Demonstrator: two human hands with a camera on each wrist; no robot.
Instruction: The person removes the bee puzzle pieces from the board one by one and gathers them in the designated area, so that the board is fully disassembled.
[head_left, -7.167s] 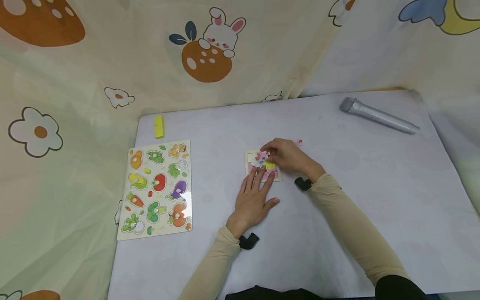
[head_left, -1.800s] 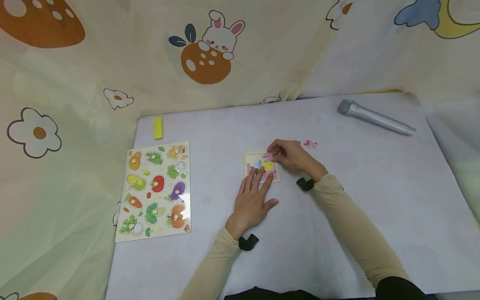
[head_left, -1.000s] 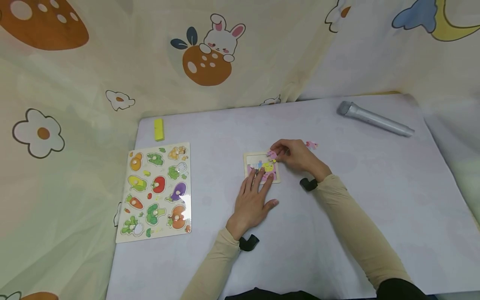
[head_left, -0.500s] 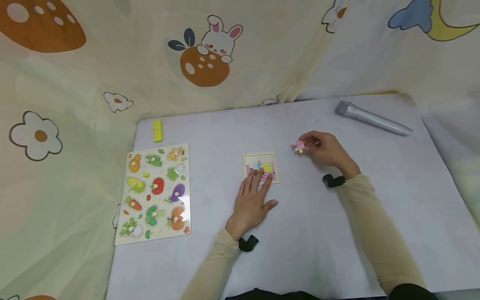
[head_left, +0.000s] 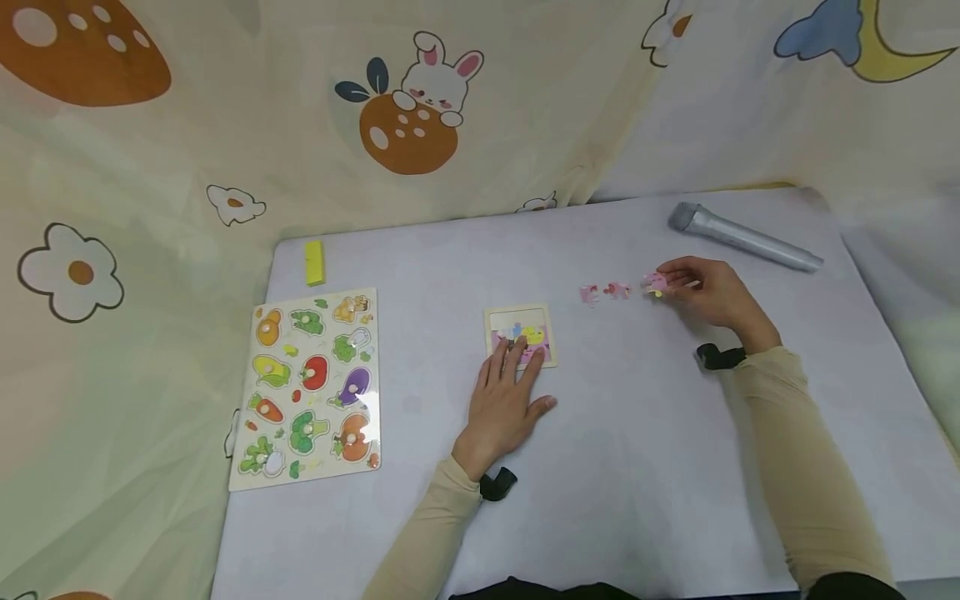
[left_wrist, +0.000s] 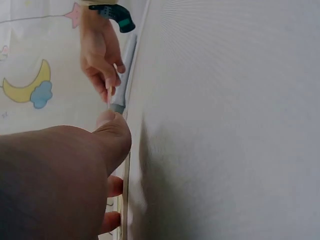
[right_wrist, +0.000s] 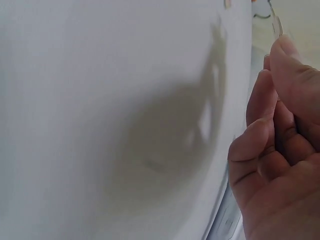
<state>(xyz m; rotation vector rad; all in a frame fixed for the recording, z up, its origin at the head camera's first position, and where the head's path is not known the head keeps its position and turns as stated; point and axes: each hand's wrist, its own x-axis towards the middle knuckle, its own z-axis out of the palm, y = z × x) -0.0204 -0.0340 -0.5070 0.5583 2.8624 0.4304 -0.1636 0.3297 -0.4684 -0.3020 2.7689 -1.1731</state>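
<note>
My left hand [head_left: 504, 408] lies flat with spread fingers, its fingertips on the lower edge of a small framed jigsaw puzzle [head_left: 553, 335]. The puzzle's lower part shows pink and yellow picture pieces; its upper part is bare. Off to the right, my right hand [head_left: 716, 293] pinches a pink puzzle piece [head_left: 655, 282] with a bit of yellow between thumb and fingertips. In the right wrist view the piece [right_wrist: 277, 27] appears edge-on above the thumb, raised over the table. Two loose pink pieces, one [head_left: 589, 294] beside the other [head_left: 618, 290], lie left of that hand.
A vegetable peg board [head_left: 300, 383] covers the table's left side, with a yellow block [head_left: 315, 262] behind it. A silver microphone [head_left: 750, 237] lies at the back right, beyond my right hand. Printed curtains [head_left: 247, 125] hang behind the white table [head_left: 622, 475].
My right hand has lifted the pink piece off the puzzle's upper right and carried it right, past the two loose pieces. My left hand has stayed on the frame.
</note>
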